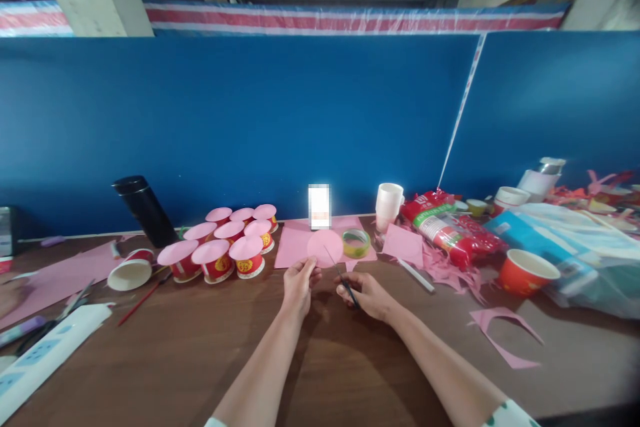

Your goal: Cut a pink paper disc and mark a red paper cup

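Note:
My left hand [301, 280] pinches the lower left edge of a pink paper circle [320, 245], held up over the table. In my right hand [364, 291] is a pair of dark-handled scissors [349, 289], its thin blades laid across the circle's right part. Whether the blades are cutting the paper I cannot tell. Behind the circle lies a pink paper sheet [293, 247], with a roll of yellow-green tape [356, 244] on its right side. To the left stand several red paper cups [249, 265], each topped with a pink paper disc [246, 247].
At left are a black flask [145, 210], a tipped cup [130, 272], a red pencil [143, 299] and a white power strip [55, 353]. White stacked cups [389, 203], a red snack-like bag [447, 227], an orange cup [527, 272] and paper scraps [505, 337] lie rightward. Another person's hand [13, 295] shows far left.

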Demonstrator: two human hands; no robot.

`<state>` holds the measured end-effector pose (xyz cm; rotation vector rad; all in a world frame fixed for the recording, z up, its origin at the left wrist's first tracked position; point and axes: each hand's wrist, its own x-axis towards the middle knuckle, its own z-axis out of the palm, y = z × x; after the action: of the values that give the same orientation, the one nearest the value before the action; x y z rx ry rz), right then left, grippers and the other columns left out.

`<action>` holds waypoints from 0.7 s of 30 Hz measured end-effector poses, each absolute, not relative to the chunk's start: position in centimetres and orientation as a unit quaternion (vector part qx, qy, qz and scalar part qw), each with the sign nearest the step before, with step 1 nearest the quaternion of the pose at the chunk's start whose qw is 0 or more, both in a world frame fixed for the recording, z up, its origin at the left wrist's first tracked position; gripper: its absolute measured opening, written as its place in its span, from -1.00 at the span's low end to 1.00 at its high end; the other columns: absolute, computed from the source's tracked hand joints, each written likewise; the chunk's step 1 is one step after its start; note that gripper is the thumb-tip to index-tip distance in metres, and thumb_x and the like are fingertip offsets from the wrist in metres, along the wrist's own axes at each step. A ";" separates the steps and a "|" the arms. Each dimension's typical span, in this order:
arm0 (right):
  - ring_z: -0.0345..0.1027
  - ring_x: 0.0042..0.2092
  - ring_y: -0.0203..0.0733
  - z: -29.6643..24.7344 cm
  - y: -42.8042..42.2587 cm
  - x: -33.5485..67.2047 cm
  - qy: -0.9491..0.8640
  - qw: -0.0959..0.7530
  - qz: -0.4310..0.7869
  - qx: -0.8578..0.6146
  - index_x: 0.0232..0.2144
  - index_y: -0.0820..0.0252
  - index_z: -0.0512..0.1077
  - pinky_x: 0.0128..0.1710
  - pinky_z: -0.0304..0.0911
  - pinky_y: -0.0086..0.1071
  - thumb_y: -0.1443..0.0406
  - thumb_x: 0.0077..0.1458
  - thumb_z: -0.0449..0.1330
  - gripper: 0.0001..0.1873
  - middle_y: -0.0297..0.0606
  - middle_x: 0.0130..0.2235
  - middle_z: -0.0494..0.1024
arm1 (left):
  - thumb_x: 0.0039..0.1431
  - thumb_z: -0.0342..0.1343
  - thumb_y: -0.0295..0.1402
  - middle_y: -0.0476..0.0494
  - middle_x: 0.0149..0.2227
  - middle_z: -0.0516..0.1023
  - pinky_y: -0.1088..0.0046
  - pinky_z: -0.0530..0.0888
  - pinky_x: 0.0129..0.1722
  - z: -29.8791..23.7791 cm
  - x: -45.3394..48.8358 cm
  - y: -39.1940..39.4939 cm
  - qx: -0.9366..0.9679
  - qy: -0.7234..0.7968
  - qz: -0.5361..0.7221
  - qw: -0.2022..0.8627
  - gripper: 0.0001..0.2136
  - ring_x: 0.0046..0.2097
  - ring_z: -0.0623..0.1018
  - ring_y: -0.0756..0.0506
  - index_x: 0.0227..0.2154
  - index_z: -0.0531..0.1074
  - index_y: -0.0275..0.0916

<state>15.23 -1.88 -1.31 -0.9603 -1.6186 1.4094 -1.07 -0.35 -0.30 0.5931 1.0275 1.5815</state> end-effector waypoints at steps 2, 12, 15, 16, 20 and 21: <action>0.21 -0.55 -0.38 -1.2 -1.9 15.3 -0.640 0.385 0.552 -0.371 -0.27 0.27 0.45 -0.54 0.14 -0.52 0.20 -0.08 0.23 -0.69 -0.39 -0.54 0.41 | -0.30 0.31 -0.33 0.02 -0.61 0.42 0.63 0.39 -0.55 -0.2 -1.1 -0.4 0.250 0.435 0.667 0.551 -0.75 -0.56 0.42 0.10 -0.52 0.44 -0.35; 0.21 -0.57 -0.36 -0.7 -2.0 15.2 -0.660 0.381 0.520 -0.385 -0.35 0.25 0.48 -0.57 0.13 -0.52 0.21 -0.10 0.23 -0.76 -0.41 -0.59 0.39 | -0.30 0.31 -0.31 0.03 -0.63 0.41 0.65 0.38 -0.56 -0.3 -1.2 -0.3 0.246 0.439 0.665 0.552 -0.74 -0.57 0.41 0.11 -0.53 0.44 -0.35; 0.18 -0.59 -0.37 -0.7 -2.1 15.2 -0.658 0.386 0.520 -0.383 -0.36 0.24 0.48 -0.58 0.10 -0.53 0.24 -0.09 0.23 -0.79 -0.44 -0.63 0.37 | -0.30 0.31 -0.31 0.03 -0.63 0.41 0.65 0.38 -0.57 -0.3 -1.2 -0.3 0.246 0.438 0.665 0.553 -0.74 -0.57 0.41 0.11 -0.53 0.44 -0.36; 0.18 -0.59 -0.38 -0.7 -2.1 15.2 -0.658 0.388 0.519 -0.384 -0.37 0.25 0.48 -0.58 0.09 -0.53 0.24 -0.09 0.23 -0.79 -0.44 -0.63 0.36 | -0.30 0.31 -0.32 0.02 -0.63 0.41 0.65 0.38 -0.57 -0.2 -1.2 -0.3 0.245 0.438 0.665 0.553 -0.75 -0.57 0.41 0.11 -0.53 0.44 -0.36; 0.17 -0.59 -0.37 -0.7 -2.1 15.1 -0.659 0.384 0.514 -0.393 -0.36 0.25 0.48 -0.59 0.07 -0.53 0.26 -0.09 0.23 -0.79 -0.44 -0.64 0.35 | -0.32 0.32 -0.35 0.03 -0.62 0.40 0.66 0.38 -0.57 -0.1 -1.2 -0.3 0.243 0.439 0.666 0.552 -0.75 -0.57 0.41 0.12 -0.54 0.43 -0.36; 0.16 -0.59 -0.37 -0.8 -2.1 15.1 -0.660 0.382 0.514 -0.394 -0.36 0.25 0.48 -0.59 0.07 -0.53 0.26 -0.09 0.23 -0.80 -0.44 -0.64 0.35 | -0.32 0.32 -0.36 0.03 -0.62 0.40 0.66 0.38 -0.58 -0.1 -1.2 -0.3 0.243 0.439 0.666 0.552 -0.76 -0.57 0.41 0.12 -0.54 0.43 -0.36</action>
<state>15.13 -2.06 -0.77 -1.0049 -1.6833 1.3103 -1.21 -0.31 -0.09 0.5742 1.0392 1.5745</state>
